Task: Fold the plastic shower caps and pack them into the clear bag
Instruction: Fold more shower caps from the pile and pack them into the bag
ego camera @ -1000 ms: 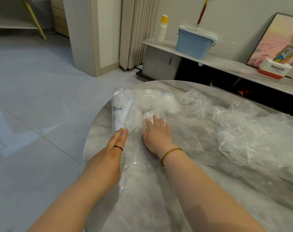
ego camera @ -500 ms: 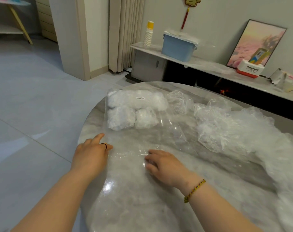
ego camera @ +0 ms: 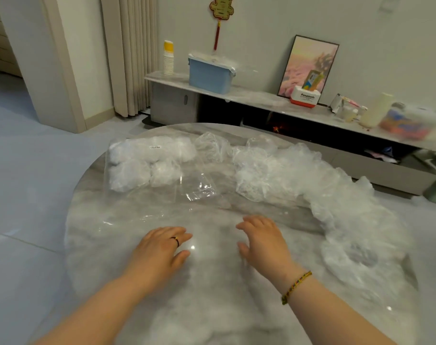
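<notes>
The clear bag (ego camera: 147,192) lies flat on the round marble table (ego camera: 212,307), with several folded white shower caps (ego camera: 142,163) packed in its far end. A long heap of loose, crumpled shower caps (ego camera: 299,175) stretches along the table's right side. My left hand (ego camera: 162,247) and my right hand (ego camera: 264,240) hover over the near middle of the table, fingers relaxed and spread, holding nothing. Both hands are just past the bag's near edge, apart from it.
Behind the table runs a low marble shelf (ego camera: 249,95) carrying a blue lidded box (ego camera: 209,73), stacked paper cups (ego camera: 168,58), a framed picture (ego camera: 309,66) and a red-and-white box (ego camera: 305,97). Grey floor lies to the left.
My right hand left the caps inside the bag and both hands drew back toward me, off the bag. The view shifted to the right and up.
</notes>
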Motion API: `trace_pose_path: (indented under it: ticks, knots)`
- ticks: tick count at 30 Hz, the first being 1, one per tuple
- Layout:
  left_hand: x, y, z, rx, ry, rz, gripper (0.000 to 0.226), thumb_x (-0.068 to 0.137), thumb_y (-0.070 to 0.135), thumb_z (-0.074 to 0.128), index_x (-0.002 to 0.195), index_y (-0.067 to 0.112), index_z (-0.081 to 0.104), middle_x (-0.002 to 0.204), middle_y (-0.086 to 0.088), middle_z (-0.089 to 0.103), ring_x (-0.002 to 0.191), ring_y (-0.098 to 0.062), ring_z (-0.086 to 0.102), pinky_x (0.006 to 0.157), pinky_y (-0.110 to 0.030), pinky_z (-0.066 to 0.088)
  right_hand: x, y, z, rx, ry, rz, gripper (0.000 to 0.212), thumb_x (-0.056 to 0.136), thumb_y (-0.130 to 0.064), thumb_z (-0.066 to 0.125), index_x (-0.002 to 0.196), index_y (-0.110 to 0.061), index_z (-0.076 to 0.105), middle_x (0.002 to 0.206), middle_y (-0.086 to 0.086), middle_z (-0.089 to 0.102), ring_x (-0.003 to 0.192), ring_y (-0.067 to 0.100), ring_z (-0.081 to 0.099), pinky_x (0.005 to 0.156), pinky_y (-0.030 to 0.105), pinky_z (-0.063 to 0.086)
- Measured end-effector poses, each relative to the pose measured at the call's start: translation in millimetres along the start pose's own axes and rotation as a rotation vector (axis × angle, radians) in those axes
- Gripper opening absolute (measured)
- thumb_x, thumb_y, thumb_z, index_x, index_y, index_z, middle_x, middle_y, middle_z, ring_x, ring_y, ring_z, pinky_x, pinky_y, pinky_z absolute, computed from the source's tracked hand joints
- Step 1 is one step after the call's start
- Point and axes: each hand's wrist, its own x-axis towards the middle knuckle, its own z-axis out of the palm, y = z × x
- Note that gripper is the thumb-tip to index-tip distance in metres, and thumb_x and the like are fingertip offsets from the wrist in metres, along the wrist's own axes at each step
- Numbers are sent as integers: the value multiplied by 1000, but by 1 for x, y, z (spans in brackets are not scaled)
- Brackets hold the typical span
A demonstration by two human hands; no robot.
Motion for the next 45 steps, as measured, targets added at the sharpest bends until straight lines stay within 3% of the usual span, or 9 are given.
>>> trace_pose_path:
  ticks: [4, 9, 12, 14, 20, 28, 32, 37, 45]
  knots:
    - [-10, 22, 23, 6, -82, 43, 49, 68, 45, 35, 80, 21, 76, 81, 6, 73, 65, -7, 70, 57, -17, 51, -62, 56, -16, -126, -164, 362, 35, 80, -24, 66, 110, -7, 61, 114, 11, 58, 108, 32, 52, 87, 36, 43]
    - [-22, 36, 32, -2, -107, -79, 57, 72, 48, 33, 92, 15, 75, 101, -3, 71, 89, -18, 70, 87, -23, 32, -86, 101, -9, -133, -168, 614, 33, 96, -23, 40, 126, -10, 37, 129, 5, 43, 120, 22, 40, 91, 24, 37]
    - [-25, 40, 34, -146, -64, -148, 95, 62, 63, 6, 133, 19, 50, 144, 1, 40, 135, -15, 35, 110, -23, 11, -83, 111, -3, -65, -164, 741, 26, 96, -12, 37, 120, -6, 45, 124, 9, 47, 117, 24, 41, 85, 27, 39]
    - [-30, 39, 41, -152, -15, -151, 104, 54, 65, -2, 140, 22, 38, 150, 4, 27, 141, -11, 21, 111, -22, 3, -82, 116, 1, -75, -167, 752, 24, 95, -8, 37, 115, -6, 51, 120, 9, 50, 115, 24, 44, 78, 26, 39]
    - [-38, 42, 33, -134, -91, -110, 58, 75, 45, 34, 106, 12, 70, 111, -6, 68, 98, -19, 66, 90, -23, 30, -72, 84, -1, 90, -71, 407, 26, 96, -14, 39, 106, -8, 61, 111, 5, 59, 104, 20, 51, 77, 27, 40]
    - [-44, 53, 28, -61, 144, 180, 70, 71, 43, 49, 135, 24, 29, 132, 0, 40, 119, -17, 40, 109, -21, 13, -95, -17, 5, 455, -65, -273, 28, 75, -29, 45, 82, -20, 71, 78, -6, 69, 72, 10, 62, 65, 15, 45]
    - [-43, 48, 25, 126, 160, 244, 43, 67, 30, 49, 108, 22, 60, 120, -4, 61, 115, -19, 42, 109, -26, 12, -101, -19, 7, 451, -151, -325, 56, 73, -39, 36, 118, -15, 59, 116, 3, 63, 107, 15, 53, 91, 12, 29]
    - [-45, 39, 23, 197, 124, 203, 57, 94, 24, 28, 61, 23, 74, 99, -1, 71, 107, -18, 45, 110, -26, 10, -99, -4, 20, 261, -14, -259, 49, 58, -27, 35, 105, -23, 47, 100, -4, 66, 94, 8, 59, 86, 20, 47]
    - [-46, 54, 31, 62, 119, 269, 48, 76, 39, 44, 118, 16, 48, 123, -2, 57, 114, -16, 44, 109, -29, 16, -84, -4, 27, 230, 57, -174, 23, 64, -25, 41, 63, -24, 64, 63, -13, 62, 54, 7, 57, 61, 14, 38]
